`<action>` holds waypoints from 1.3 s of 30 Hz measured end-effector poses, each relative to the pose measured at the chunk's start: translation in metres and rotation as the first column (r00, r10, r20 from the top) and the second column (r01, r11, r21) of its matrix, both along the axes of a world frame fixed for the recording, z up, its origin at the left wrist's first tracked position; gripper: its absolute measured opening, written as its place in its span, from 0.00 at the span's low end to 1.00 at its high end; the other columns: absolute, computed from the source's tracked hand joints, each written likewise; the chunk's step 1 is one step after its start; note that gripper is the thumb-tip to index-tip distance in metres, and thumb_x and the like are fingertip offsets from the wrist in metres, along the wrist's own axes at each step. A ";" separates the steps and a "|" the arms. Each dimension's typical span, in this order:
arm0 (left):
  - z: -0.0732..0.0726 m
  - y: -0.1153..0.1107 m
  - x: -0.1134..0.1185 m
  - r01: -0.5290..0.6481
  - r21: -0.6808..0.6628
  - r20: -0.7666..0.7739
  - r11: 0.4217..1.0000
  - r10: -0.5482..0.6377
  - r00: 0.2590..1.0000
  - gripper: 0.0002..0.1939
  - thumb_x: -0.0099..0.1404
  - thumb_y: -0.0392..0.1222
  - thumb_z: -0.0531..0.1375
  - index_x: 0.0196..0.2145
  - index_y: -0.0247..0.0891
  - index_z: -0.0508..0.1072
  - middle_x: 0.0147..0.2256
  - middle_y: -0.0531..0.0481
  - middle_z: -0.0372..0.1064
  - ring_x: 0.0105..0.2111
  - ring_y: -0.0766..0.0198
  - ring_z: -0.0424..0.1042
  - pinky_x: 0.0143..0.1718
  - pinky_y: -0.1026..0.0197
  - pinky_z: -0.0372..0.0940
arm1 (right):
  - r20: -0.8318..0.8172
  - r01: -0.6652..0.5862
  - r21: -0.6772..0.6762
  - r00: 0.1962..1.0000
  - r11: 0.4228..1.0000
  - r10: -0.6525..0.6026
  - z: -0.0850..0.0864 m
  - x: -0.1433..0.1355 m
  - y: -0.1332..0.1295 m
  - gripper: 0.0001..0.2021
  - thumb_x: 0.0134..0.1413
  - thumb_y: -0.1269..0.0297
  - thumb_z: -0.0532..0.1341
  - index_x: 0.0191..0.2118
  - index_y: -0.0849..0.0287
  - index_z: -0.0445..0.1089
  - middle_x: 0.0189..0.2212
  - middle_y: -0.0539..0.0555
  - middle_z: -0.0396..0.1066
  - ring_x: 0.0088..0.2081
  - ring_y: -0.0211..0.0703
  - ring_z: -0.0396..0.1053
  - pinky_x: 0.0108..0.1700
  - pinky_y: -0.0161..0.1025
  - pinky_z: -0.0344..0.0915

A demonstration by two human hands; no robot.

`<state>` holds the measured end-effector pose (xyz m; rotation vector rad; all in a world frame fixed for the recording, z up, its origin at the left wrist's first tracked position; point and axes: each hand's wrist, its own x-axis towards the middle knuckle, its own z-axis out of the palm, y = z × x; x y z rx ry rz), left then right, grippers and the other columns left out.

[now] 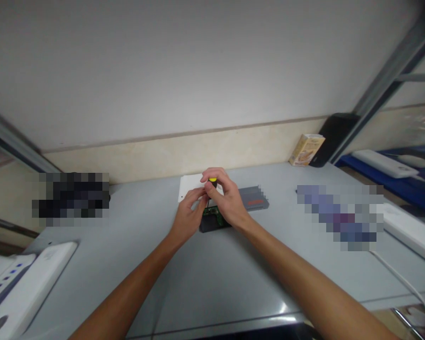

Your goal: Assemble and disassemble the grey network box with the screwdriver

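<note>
Pale wall (184,71), beige tile strip (156,158), grey desk (127,212)

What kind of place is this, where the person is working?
Probably a small electronics work desk against a wall. A bare green circuit board in a black case, what looks like a screwdriver above it, and the grey tabletop suggest this.

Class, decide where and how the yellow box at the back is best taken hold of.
Grip the yellow box near its top, front and back, probably from above: it stands upright, top exposed, while the black object crowds its right side.
</note>
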<state>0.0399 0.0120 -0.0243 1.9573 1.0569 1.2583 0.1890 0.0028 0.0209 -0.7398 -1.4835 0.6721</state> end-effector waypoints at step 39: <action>0.006 0.017 -0.035 0.187 0.096 -0.549 0.978 -0.105 0.829 0.09 0.71 0.41 0.57 0.42 0.41 0.78 0.38 0.48 0.75 0.40 0.58 0.71 0.46 0.56 0.65 | 0.010 -0.088 -0.200 0.996 0.976 0.092 -0.012 0.014 0.016 0.20 0.61 0.66 0.61 0.57 0.49 0.60 0.46 0.53 0.71 0.45 0.42 0.73 0.47 0.42 0.70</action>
